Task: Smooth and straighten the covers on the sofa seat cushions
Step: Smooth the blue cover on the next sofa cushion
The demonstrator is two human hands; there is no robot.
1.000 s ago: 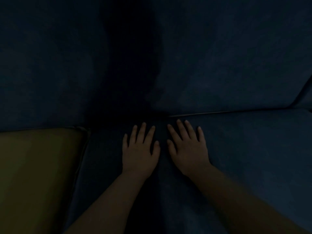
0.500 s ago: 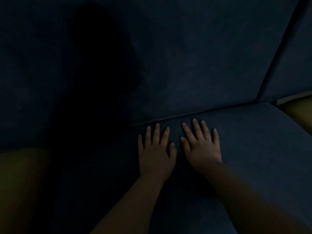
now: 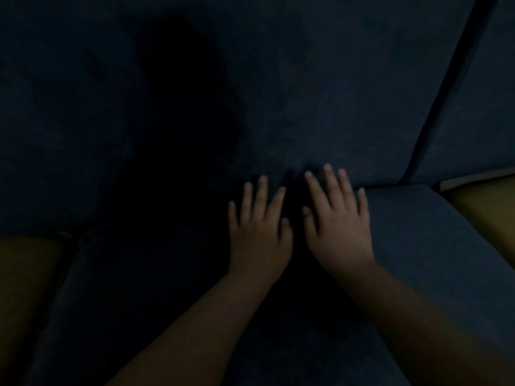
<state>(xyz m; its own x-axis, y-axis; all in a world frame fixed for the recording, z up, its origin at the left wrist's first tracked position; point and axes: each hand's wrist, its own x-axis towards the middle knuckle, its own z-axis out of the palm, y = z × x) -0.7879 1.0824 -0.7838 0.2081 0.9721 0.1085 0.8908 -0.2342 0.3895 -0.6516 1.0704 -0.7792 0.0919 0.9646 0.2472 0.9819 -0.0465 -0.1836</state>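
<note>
The scene is very dim. A dark blue seat cushion [image 3: 434, 252] fills the lower middle, its cover looking flat on the right side. My left hand [image 3: 259, 235] lies palm down on it with fingers spread. Beside it, my right hand [image 3: 338, 218] also rests flat with fingers apart, its fingertips reaching the seam where the seat meets the blue back cushion [image 3: 320, 101]. The two hands are a few fingers' width apart and hold nothing. A deep shadow hides the cover left of my hands.
A yellowish seat cushion [image 3: 25, 288] adjoins on the left and another yellowish cushion [image 3: 485, 207] on the right. A second blue back cushion [image 3: 479, 112] stands at the upper right, parted from the first by a dark gap.
Both hands have slid forward on the seat cover toward the back cushion, and the view has shifted right, so the right yellowish cushion shows more.
</note>
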